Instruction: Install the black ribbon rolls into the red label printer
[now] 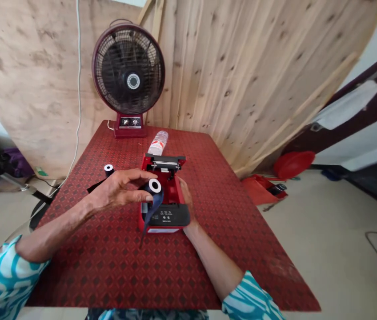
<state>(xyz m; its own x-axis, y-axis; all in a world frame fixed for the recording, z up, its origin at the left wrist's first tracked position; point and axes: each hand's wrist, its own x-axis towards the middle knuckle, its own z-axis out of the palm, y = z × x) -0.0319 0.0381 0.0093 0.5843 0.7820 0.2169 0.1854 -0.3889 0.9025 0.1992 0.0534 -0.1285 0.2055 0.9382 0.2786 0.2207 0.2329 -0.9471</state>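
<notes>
A small red and black printer point(166, 213) sits in the middle of the red patterned table point(108, 266) with its lid swung open at the back. My left hand point(118, 189) holds a dark blue ribbon roll point(154, 187) with a white core just above the printer's open bay; a loose tail of dark ribbon hangs down from it. My right hand point(184, 195) rests against the printer's right side, fingers wrapped on its edge.
A second small roll point(109, 169) stands on the table left of the printer, with a dark strip beside it. A plastic bottle point(158, 142) lies behind the printer. A maroon fan point(128, 75) stands at the table's far edge. A red basin point(293, 163) lies on the floor.
</notes>
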